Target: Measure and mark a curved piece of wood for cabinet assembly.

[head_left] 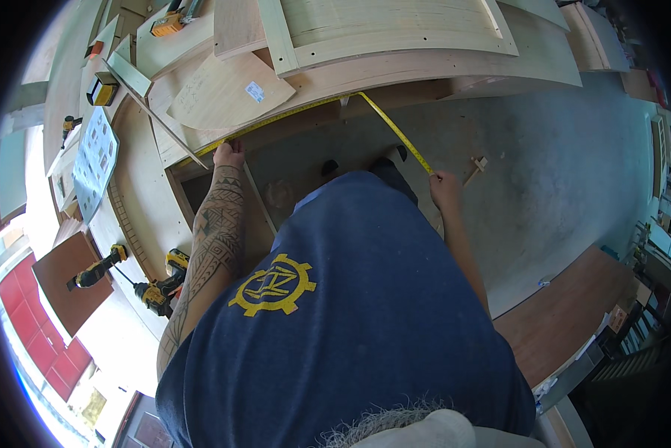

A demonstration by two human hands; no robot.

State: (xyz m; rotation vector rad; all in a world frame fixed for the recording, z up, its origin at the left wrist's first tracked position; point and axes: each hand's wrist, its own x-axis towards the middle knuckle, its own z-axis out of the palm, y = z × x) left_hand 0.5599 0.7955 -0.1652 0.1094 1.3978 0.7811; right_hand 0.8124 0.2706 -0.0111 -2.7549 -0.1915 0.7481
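Observation:
A yellow tape measure blade runs along the front edge of the wooden bench. At the middle of that edge it bends sharply and slants down toward my right side. My left hand is closed at the bench edge, fingers pinching the blade against the wood. Off the bench, my right hand is closed around the lower end of the slanting blade; the tape's case cannot be made out. A thin wooden strip lies across the bench just beyond my left hand. Beside it rests a curved plywood piece with a small label.
A pale framed panel lies on the far bench. Cordless power tools sit left of my forearm, near a printed sheet. A small wooden piece is on the concrete floor. A brown board stands at lower right.

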